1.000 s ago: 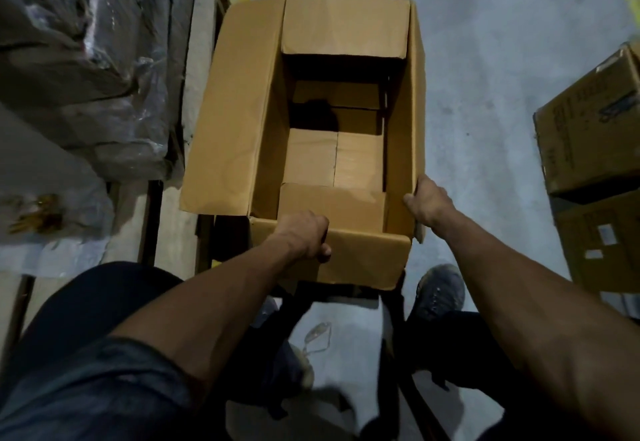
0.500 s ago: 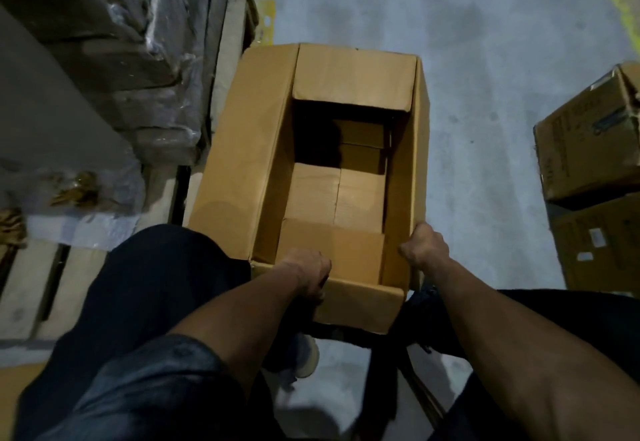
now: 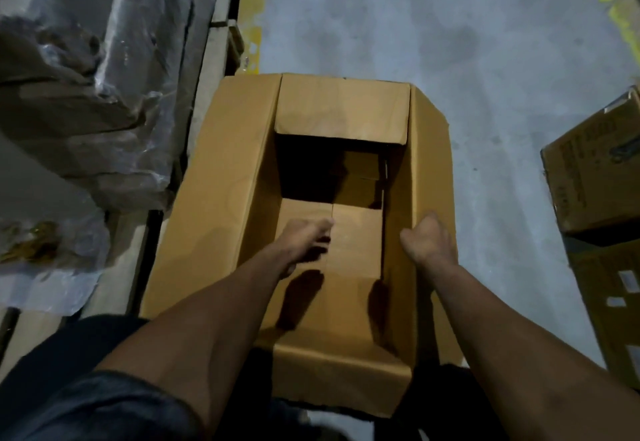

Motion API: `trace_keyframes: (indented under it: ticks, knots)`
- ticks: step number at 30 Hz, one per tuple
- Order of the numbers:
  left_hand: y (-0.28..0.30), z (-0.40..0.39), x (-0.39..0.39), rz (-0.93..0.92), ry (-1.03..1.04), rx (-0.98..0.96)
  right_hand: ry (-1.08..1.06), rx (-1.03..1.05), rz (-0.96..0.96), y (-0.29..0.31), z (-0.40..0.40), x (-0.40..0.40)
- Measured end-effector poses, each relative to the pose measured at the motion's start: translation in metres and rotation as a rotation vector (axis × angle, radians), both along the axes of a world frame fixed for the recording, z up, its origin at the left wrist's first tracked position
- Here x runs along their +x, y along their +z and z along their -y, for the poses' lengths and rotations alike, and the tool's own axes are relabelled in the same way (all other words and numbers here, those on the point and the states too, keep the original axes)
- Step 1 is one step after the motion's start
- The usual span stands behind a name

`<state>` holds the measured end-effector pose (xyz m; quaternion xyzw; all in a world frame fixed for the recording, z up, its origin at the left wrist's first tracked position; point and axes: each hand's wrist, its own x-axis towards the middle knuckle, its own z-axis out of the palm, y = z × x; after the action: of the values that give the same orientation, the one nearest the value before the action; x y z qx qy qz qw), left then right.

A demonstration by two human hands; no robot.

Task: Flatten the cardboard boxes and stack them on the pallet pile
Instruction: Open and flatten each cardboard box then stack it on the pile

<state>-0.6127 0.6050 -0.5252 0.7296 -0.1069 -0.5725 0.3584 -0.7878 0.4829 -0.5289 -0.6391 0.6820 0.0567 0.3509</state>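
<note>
With the left hand (image 3: 306,238) reaching loose-fingered into the box (image 3: 221,205) and the right hand (image 3: 427,243) gripping its wall, a hard push on the bottom flaps could tear the card.

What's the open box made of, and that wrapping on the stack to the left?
Open box: looks like plain brown corrugated cardboard, matte, with creased flaps and fold lines. Wrapping on the left stack: seemingly thin clear plastic film, judging by its wrinkles and glossy highlights; what lies under it is unclear.

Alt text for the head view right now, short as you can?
An open cardboard box on grey floor, the left hand reaching inside, the right hand on its right wall. Plastic-wrapped goods at left, more boxes at right.
</note>
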Motion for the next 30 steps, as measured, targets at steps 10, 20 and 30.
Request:
trace_keyframes:
  ticks: [10,20,30]
  knots:
    - [-0.011,0.153,0.049,-0.489,0.695,-0.183,-0.147,-0.021,0.063,-0.026,0.092,0.065]
    - [0.008,0.189,0.064,-0.398,0.908,-0.252,-0.126,-0.080,0.017,-0.023,0.084,0.065]
    - [0.041,0.241,0.093,0.277,0.108,-0.382,-0.110,-0.072,0.015,-0.017,0.083,0.069]
